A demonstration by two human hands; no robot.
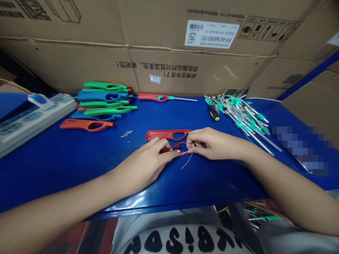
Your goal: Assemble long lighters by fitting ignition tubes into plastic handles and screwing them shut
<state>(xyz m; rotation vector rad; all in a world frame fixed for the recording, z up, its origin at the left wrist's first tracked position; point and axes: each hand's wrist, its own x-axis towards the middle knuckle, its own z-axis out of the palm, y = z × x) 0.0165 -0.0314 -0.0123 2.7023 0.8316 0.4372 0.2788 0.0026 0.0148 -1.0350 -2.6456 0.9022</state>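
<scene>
My left hand [153, 155] is closed on a red lighter casing half [184, 153], with its thumb and fingertips at the small dark and metal parts inside. My right hand [208, 143] pinches a thin pale wire [187, 161] at the casing's right end, and the wire's loose end hangs toward me. Parts of the casing are hidden behind my fingers. Just beyond lies a matching red casing half [156, 135], inner side up, its right end close to my right fingers.
Left of my hands are small metal pins or screws [127, 134], stacked green, blue and red lighter casings [103, 96] and a power strip [34, 121]. Behind lies a red lighter [153, 97]. At right are a screwdriver [214, 113] and metal lighter tubes [249, 120]. Cardboard [100, 56] walls the back.
</scene>
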